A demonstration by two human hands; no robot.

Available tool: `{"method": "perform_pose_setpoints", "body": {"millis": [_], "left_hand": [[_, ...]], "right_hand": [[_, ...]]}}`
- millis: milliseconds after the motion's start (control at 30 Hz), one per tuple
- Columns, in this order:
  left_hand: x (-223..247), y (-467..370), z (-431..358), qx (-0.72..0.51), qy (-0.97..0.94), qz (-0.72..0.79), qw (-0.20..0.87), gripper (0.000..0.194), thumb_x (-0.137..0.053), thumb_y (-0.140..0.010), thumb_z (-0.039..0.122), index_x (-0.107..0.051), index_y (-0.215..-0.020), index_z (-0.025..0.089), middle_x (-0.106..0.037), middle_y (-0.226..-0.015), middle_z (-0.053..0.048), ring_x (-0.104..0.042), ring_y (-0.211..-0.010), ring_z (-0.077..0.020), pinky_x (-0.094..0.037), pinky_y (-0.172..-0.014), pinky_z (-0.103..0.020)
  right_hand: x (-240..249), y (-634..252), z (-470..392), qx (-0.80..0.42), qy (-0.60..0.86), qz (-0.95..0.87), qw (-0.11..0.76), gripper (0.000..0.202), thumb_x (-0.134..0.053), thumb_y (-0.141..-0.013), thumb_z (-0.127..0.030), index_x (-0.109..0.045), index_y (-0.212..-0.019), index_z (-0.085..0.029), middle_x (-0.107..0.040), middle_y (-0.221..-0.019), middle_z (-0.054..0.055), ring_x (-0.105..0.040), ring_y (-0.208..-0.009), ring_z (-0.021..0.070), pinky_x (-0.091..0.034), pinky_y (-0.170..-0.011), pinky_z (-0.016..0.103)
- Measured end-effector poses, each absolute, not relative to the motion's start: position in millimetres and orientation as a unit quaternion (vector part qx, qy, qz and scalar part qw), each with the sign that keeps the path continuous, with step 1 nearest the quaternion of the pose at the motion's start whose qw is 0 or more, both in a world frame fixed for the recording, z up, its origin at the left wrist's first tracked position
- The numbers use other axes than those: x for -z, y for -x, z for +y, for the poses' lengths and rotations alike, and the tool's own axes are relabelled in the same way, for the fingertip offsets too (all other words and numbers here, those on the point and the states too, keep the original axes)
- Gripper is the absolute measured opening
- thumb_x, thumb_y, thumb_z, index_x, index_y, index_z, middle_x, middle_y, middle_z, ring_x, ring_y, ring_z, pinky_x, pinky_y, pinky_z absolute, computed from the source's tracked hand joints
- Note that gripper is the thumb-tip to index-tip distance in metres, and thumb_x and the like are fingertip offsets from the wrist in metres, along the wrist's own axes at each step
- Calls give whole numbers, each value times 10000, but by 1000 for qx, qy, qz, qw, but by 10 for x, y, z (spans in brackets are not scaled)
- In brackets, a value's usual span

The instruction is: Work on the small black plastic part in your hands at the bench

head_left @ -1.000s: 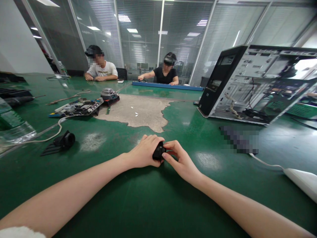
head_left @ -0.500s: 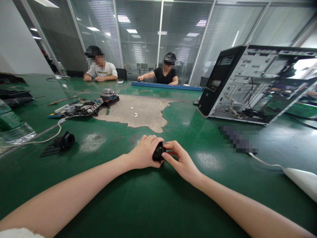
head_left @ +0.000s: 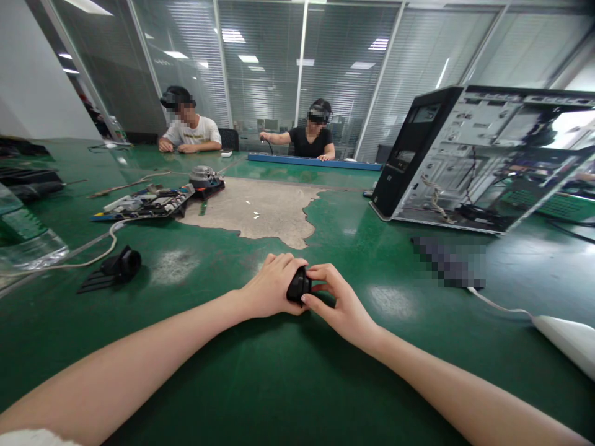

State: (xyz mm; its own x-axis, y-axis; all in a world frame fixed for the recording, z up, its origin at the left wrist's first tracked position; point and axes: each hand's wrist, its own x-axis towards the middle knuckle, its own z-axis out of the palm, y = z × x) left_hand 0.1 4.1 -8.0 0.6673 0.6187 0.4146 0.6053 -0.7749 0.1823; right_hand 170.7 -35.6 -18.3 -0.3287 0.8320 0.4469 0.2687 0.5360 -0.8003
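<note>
A small black plastic object [head_left: 298,285] with angled edges sits between my two hands, low over the green table [head_left: 288,384]. My left hand [head_left: 273,285] is wrapped round its left side, with the fingers over the far end. From the right, my right hand [head_left: 337,300] holds it with curved fingers, thumb at the near edge and fingertips at the far edge. Much of the object is hidden by the fingers, so I cannot tell its exact kind.
A black bracket-like part [head_left: 116,267] lies to the left, near a circuit board [head_left: 146,201] and a heatsink fan [head_left: 204,176]. An opened computer case [head_left: 446,167] stands at right. A water bottle [head_left: 28,232] is at far left. Two people sit across the table behind a blue strip [head_left: 313,162].
My right thumb has shifted slightly down and left along the object's near edge, and more of its right side shows. Across the table, one person's hand has risen with a dark cord.
</note>
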Motion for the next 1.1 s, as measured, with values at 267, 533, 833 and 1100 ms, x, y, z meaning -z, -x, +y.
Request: {"method": "perform_pose_setpoints", "body": {"millis": [267, 533, 833, 1100], "left_hand": [[95, -3, 31, -243, -909, 338, 6, 583, -616, -588, 360, -403, -1093, 161, -511, -965, -67, -481, -906, -244, -316, -779, -358], [89, 11, 32, -232, -914, 332, 12, 595, -617, -571, 346, -396, -1093, 165, -509, -982, -75, -473, -907, -252, -313, -777, -364], [87, -6, 23, -236, -910, 340, 1, 565, -606, -595, 360, -410, -1087, 161, -514, -966, -72, -481, -902, -249, -316, -777, -359], [90, 7, 37, -226, -915, 334, -1, 582, -610, -578, 356, -406, -1086, 161, -512, -967, -76, -476, -900, -253, -312, -768, -358]], "right_hand": [[177, -1695, -335, -380, 394, -710, 442, 220, -540, -796, -212, -452, -998, -223, -518, -981, 37, -552, -895, 163, -505, -779, 344], [164, -1702, -371, -306, 365, -757, 447, 204, -566, -769, -202, -499, -960, -236, -465, -1008, 44, -492, -966, 183, -509, -787, 336], [175, -1697, -343, -382, 392, -710, 443, 235, -544, -791, -218, -445, -1003, -221, -513, -986, 41, -551, -906, 167, -509, -775, 351], [170, -1707, -361, -306, 370, -759, 440, 220, -564, -770, -193, -482, -970, -237, -478, -989, 41, -501, -945, 182, -504, -787, 337]]}}
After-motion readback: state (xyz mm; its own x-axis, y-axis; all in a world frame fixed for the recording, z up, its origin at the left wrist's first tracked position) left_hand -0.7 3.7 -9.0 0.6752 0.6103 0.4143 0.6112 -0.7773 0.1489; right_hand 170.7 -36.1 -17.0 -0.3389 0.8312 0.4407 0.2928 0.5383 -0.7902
